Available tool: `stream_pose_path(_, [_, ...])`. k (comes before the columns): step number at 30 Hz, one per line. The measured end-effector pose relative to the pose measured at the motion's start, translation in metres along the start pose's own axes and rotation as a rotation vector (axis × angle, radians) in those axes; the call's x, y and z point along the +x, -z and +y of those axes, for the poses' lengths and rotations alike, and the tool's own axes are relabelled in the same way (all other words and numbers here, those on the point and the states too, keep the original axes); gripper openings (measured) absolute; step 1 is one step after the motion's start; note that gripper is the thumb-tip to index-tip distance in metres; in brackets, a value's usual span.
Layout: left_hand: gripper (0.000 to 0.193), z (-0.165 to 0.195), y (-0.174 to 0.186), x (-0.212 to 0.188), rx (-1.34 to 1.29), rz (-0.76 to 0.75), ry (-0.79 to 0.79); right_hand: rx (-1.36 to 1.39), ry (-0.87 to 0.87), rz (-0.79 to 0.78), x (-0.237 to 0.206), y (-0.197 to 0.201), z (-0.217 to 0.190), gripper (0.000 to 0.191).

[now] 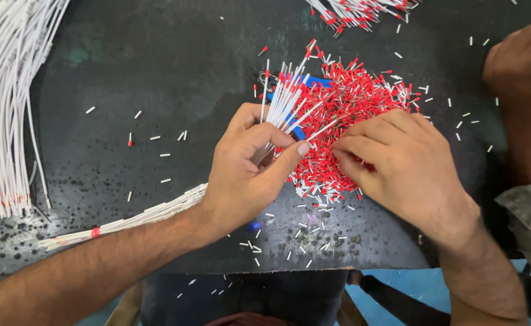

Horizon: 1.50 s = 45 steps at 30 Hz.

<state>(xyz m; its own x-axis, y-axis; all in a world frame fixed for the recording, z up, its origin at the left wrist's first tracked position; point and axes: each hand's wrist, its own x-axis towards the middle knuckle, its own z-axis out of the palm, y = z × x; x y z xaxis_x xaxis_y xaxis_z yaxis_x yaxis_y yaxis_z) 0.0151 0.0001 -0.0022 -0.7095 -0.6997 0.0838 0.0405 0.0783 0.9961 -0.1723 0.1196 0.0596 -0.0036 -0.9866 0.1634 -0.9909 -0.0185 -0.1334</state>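
My left hand (247, 166) grips a bundle of thin white wires (286, 102); their ends fan out above the fist, some capped with red ferrules, and the bundle's tail (132, 220) trails down-left under my forearm. My right hand (398, 160) rests fingers-down on a heap of red ferrules with metal tips (353, 99), pinching at its lower edge near the left thumb. Whether it holds a ferrule is hidden by the fingers. A blue object (317, 81) lies partly buried under the heap.
The dark worn table (157, 66) is strewn with loose white sleeve bits and single ferrules. A thick sheaf of white wires (6, 108) hangs at the left edge. More finished wires (356, 12) lie at the top. Another person's hand (522, 66) sits at the right.
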Motion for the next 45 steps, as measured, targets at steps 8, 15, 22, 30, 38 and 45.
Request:
stream_pose_path(8, [0.014, 0.001, 0.000, 0.001, -0.037, -0.025, 0.034, 0.076, 0.037, -0.049, 0.001, -0.003, 0.004, 0.023])
stream_pose_path(15, [0.013, 0.000, 0.000, 0.000, -0.057, -0.028, 0.016, 0.156, -0.004, 0.102, 0.003, -0.002, -0.001, 0.019])
stream_pose_path(22, [0.013, 0.001, 0.001, 0.001, -0.073, -0.038, 0.042, 0.406, -0.207, 0.217, -0.005, -0.001, -0.003, 0.018])
stream_pose_path(30, [0.014, 0.003, 0.001, 0.001, -0.099, -0.055, 0.079, 0.563, -0.345, 0.243, -0.005, -0.003, 0.007, 0.003])
stream_pose_path(38, [0.015, 0.003, 0.001, 0.002, -0.065, -0.050, 0.063, 0.802, -0.574, 0.228, -0.001, -0.003, 0.003, 0.017])
stream_pose_path(45, [0.015, 0.003, 0.001, 0.002, -0.118, -0.057, 0.072, 1.311, -0.601, 0.210, -0.003, -0.018, 0.015, 0.019])
